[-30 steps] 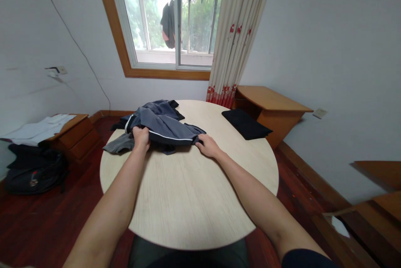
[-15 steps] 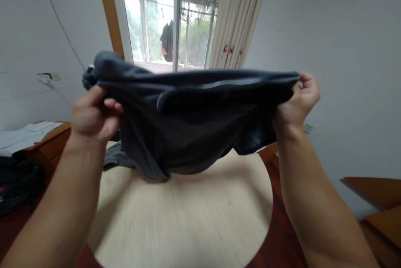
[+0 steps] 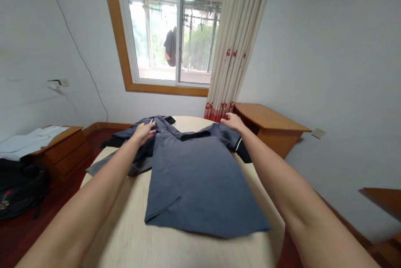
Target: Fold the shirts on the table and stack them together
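A dark grey short-sleeved shirt (image 3: 197, 180) lies spread over the round pale table (image 3: 125, 226), its collar at the far side and its hem toward me. My left hand (image 3: 144, 132) is at the shirt's left shoulder, with the fabric at its fingertips. At the opposite shoulder, my right hand (image 3: 232, 121) pinches the cloth near the sleeve, which has a white stripe and a black end. Small details at the fingertips are blurred. More dark clothes (image 3: 138, 163) lie bunched on the table, partly behind my left forearm.
A wooden desk (image 3: 269, 117) stands beyond the table at the right, beside a patterned curtain (image 3: 238, 46). To the left are a low wooden cabinet (image 3: 62, 151) with white sheets on top and a black bag (image 3: 21, 188) on the floor. A window (image 3: 169, 38) is straight ahead.
The shirt was held bunched and stretched in the air between both hands. Now it has come down and spread flat on the table; both hands have moved forward and lower, closer together.
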Motion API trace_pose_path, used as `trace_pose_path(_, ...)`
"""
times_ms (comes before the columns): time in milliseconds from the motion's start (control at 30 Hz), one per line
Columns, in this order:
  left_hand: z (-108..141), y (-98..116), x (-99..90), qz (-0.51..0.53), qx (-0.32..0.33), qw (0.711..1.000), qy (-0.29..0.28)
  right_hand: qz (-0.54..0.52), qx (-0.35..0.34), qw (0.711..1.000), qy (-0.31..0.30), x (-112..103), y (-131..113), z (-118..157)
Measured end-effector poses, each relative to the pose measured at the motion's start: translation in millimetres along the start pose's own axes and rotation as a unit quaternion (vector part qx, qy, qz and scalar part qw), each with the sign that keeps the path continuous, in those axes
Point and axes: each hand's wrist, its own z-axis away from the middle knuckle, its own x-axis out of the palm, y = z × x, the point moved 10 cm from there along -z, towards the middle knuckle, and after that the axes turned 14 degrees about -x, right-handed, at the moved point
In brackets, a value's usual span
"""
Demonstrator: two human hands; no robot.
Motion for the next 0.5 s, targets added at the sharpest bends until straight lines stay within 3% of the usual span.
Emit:
trace_pose_path(33, 2.5, -11.3, -2.4, -0.026, 0.025, 0.999, 0.004, 0.029, -0.002, 0.997, -0.073, 25.2, -1.0, 16.0)
trace_pose_path(100, 22.5, -23.5, 14.6, -0.168, 0.13, 0.976, -0.046, 0.057, -0.037, 0.98, -0.187, 68.4, -14.2, 52.8)
trace_pose_path(133, 38.8, -32.9, 31.2, -0.249, 0.181, 0.946, -0.1, 0.061, -0.049, 0.97, -0.231, 85.8, -21.6, 73.3)
trace_pose_path(200, 78.8, -62.6, 62.3, -0.391, 0.262, 0.854, -0.223, 0.061, -0.06, 0.96, -0.266, 107.2, -36.3, 112.0)
trace_pose_path(267, 111.0, -96.2, 73.6, -0.496, 0.307, 0.758, -0.293, 0.069, -0.058, 0.957, -0.277, 117.7, -47.3, 148.0)
trace_pose_path(333, 124.5, -121.4, 67.9, -0.566, 0.324, 0.697, -0.3, 0.085, -0.047, 0.96, -0.264, 118.3, -54.4, 178.7)
trace_pose_path(500, 127.5, -138.8, 43.1, -0.608, 0.36, 0.65, -0.28, 0.138, -0.009, 0.966, -0.219, 104.3, -59.5, 230.9)
